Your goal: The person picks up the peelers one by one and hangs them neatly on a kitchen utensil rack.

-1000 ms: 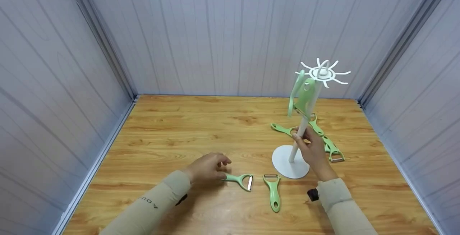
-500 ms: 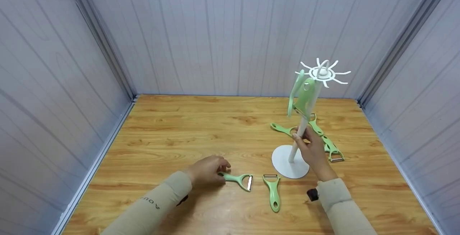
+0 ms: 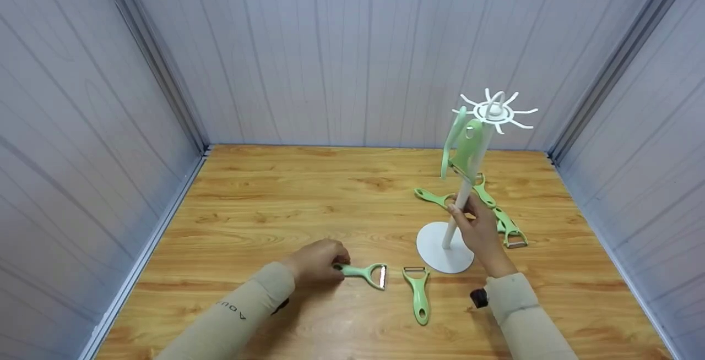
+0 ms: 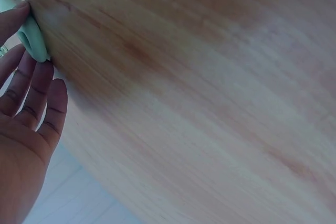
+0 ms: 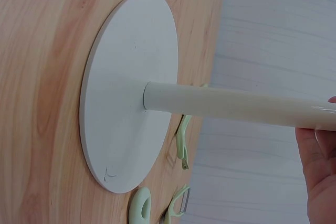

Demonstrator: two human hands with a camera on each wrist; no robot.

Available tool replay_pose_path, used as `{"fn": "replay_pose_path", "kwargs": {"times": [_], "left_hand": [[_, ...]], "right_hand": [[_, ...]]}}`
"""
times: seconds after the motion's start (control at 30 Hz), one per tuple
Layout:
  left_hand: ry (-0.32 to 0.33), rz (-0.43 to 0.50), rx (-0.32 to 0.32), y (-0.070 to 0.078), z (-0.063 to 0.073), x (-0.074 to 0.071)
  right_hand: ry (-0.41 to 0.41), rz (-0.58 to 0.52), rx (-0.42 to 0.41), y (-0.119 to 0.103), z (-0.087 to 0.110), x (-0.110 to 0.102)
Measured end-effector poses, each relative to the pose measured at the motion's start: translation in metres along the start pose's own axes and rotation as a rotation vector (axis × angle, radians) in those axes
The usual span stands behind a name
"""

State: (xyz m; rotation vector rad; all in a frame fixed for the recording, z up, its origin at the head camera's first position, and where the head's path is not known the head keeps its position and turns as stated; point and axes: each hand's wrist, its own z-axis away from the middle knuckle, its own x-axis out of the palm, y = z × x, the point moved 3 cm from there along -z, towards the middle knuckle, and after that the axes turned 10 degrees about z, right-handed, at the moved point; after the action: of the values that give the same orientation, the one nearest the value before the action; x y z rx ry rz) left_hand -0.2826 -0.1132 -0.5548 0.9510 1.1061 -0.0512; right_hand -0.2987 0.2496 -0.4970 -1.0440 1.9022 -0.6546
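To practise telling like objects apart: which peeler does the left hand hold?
The leftmost peeler in the head view, pinched by its handle in the left hand; the others hang on the stand or lie on the table.

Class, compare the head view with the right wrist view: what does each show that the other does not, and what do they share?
Only the head view: the left hand, the hook ring atop the stand, and the two hanging peelers.

Only the right wrist view: a small dark mark on the base, near its rim.

Both: the base, the pole, the right hand gripping it, some loose peelers on the table, and the wall.
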Motion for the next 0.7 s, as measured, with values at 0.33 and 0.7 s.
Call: {"fn": "replay_pose_path", "kwargs": {"times": [0.33,0.7], "left_hand": [[-0.008,0.038,-0.013,0.0002,0.0005,-0.0007],[0.027,0.24,0.014,0.0046,-0.0012,-0.0046]], "right_hand": [[0.003,0.014,-0.012,-0.0013,-0.0005,-0.0006],[-0.003,0.002,0.01,-0.0003,-0.0011,0.0]]}}
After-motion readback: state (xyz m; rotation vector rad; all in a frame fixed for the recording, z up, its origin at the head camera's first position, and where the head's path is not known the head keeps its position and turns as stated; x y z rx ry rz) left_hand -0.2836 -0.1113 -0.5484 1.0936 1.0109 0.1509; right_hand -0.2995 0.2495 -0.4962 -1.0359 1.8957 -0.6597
